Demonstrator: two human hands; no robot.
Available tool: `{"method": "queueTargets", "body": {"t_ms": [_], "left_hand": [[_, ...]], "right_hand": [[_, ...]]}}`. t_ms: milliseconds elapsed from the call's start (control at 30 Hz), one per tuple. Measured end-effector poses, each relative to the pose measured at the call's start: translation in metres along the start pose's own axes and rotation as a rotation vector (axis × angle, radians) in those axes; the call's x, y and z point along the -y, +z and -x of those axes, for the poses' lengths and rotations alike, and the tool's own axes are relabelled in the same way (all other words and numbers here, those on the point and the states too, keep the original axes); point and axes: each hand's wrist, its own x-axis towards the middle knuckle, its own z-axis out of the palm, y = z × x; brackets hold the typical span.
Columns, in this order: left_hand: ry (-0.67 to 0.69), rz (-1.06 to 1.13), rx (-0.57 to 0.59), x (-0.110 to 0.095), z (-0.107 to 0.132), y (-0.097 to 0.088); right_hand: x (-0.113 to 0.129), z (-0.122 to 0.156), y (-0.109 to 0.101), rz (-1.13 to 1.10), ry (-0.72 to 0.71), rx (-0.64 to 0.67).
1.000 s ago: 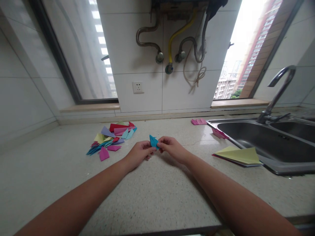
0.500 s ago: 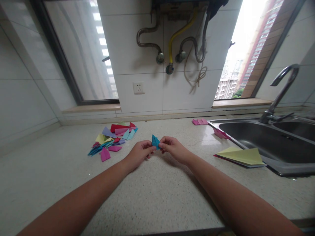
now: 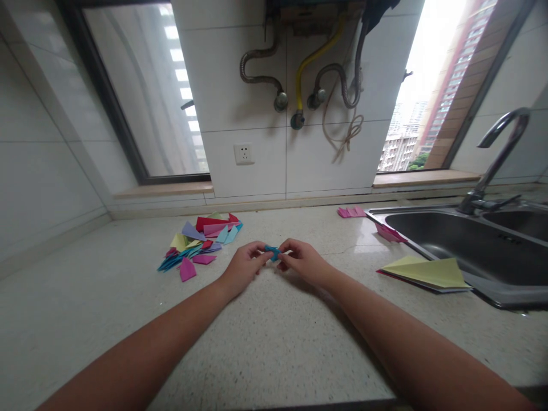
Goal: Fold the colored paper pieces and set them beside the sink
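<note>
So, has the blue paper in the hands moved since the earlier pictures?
Yes, downward: the top of the blue paper shows lower below the wall socket; tilted or folded, I cannot tell.

Bare hands (image 3: pixel 247 265), forearms (image 3: pixel 188 315) bare too (seemingly slender, edges blurred).

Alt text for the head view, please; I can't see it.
Left hand and right hand pinch a small blue folded paper at a speckled counter. Folded colored papers lie to the left, a sink to the right.
</note>
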Motion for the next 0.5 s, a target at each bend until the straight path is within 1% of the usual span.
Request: {"method": "queueTargets", "body": {"t_ms": [133, 233, 367, 500], "left_hand": [[-0.005, 0.066, 0.015, 0.0013, -0.0002, 0.0005], [0.015, 0.067, 0.023, -0.0001, 0.0012, 0.0006], [0.031, 0.019, 0.019, -0.0011, 0.003, -0.0004], [0.082, 0.002, 0.022, -0.0013, 0.0028, -0.0027]], "right_hand": [[0.0026, -0.0014, 0.0015, -0.139, 0.04, -0.015], [0.0014, -0.0024, 0.0013, -0.171, 0.006, -0.011], [0.0, -0.0021, 0.0, -0.088, -0.066, -0.016], [0.0027, -0.0008, -0.0028, 0.031, -0.11, -0.011]]}}
